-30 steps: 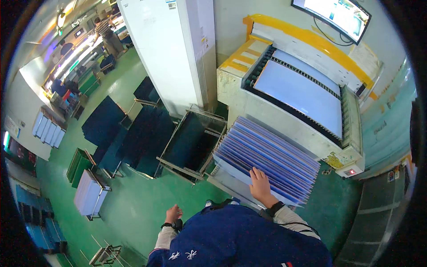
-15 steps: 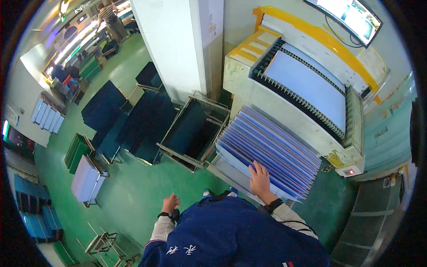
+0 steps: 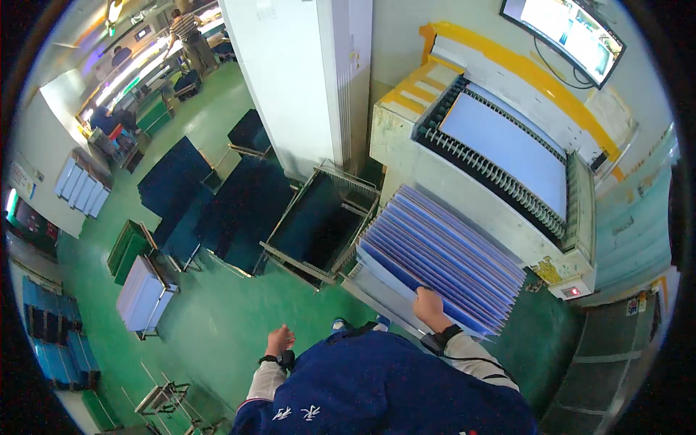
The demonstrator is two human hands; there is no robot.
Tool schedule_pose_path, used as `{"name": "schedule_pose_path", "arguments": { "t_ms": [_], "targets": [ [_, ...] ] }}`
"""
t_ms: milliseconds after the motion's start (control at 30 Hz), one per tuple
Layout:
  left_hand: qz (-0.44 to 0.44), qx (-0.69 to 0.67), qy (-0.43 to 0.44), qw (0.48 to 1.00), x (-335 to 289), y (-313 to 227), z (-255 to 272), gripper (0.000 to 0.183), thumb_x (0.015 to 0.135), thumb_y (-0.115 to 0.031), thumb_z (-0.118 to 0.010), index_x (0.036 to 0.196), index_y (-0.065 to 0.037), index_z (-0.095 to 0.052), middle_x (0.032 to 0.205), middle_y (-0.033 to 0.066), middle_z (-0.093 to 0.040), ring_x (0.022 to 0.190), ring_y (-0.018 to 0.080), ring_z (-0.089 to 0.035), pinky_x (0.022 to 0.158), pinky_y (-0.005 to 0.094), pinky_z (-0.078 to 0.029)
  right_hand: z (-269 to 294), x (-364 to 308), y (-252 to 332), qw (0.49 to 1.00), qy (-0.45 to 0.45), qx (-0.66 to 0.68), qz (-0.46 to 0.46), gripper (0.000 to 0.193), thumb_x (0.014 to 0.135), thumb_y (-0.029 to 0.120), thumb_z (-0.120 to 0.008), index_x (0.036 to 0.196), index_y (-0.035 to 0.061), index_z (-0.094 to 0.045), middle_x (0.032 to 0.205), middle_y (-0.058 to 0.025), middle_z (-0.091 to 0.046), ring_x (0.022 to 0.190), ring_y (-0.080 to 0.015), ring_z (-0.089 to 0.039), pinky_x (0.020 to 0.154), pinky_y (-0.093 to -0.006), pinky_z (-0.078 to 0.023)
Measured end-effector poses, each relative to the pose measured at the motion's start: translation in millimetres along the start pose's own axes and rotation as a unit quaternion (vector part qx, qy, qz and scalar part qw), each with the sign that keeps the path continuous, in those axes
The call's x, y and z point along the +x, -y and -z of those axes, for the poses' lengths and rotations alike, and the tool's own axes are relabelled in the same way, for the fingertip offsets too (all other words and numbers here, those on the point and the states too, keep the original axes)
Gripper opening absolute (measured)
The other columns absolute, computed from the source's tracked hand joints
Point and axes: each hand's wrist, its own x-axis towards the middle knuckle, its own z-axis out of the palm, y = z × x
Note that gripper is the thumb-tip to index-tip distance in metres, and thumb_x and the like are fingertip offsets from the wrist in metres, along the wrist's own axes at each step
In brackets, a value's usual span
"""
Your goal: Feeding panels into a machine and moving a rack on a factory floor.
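Observation:
At the front of a rack of thin blue-white panels [image 3: 444, 254], my right hand [image 3: 431, 308] has its fingers curled at the top edge of the nearest panel [image 3: 391, 270]. That hand is closed, and its fingertips are partly hidden. The panels stand on edge in a tight row, leaning slightly. My left hand [image 3: 279, 339] hangs over the green floor, away from the panels, with its fingers curled in and nothing visible in it. A flat blue-white panel [image 3: 507, 145] lies on the rollers of the conveyor machine [image 3: 395, 138] beyond the rack.
Left of the panels stands a metal-framed rack [image 3: 326, 225] with dark boards inside. Several dark panels [image 3: 246, 210] stand farther left, near a white pillar [image 3: 290, 87]. A white panel stack [image 3: 145, 293] sits on a cart. People work at a lit bench [image 3: 145, 69] far off.
My right hand's fingers, spread over the nearest panel before, have curled in at its edge. My left hand stays low, about where it was. The whole view has shifted slightly.

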Motion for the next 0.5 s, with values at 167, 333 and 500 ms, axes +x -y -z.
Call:
{"name": "schedule_pose_path", "arguments": {
  "t_ms": [167,333,500],
  "targets": [
    [0.004,-0.023,0.008,1.000,12,11,14,0.034,0.086,-0.034,-0.058,0.097,-0.003,-0.052,0.083,0.0130,-0.060,0.063,0.0246,-0.060,0.048,0.0346,-0.048,-10,11,-16,1.000,0.020,-0.014,0.002,0.020,0.074,0.017,-0.050,0.077,0.0032,-0.064,0.081,-0.0213,-0.063,0.078,-0.0380,-0.061,0.070,-0.0477,-0.047],
    [-0.006,-0.010,0.000,1.000,6,10,9,0.036,0.086,-0.034,-0.056,0.101,-0.002,-0.051,0.085,0.0133,-0.060,0.063,0.0246,-0.060,0.048,0.0355,-0.048,-1,8,-14,0.998,0.041,-0.046,0.005,0.021,0.075,0.020,-0.050,0.079,0.0053,-0.065,0.081,-0.0189,-0.064,0.078,-0.0368,-0.061,0.070,-0.0474,-0.047],
    [0.013,0.041,-0.014,0.999,12,6,3,0.036,0.087,-0.034,-0.055,0.102,-0.001,-0.051,0.086,0.0135,-0.060,0.063,0.0254,-0.060,0.049,0.0353,-0.048,101,-13,23,0.997,0.026,-0.063,0.023,0.020,0.072,0.022,-0.056,0.075,0.0044,-0.064,0.079,-0.0195,-0.063,0.076,-0.0370,-0.061,0.069,-0.0475,-0.047]
  ]
}}
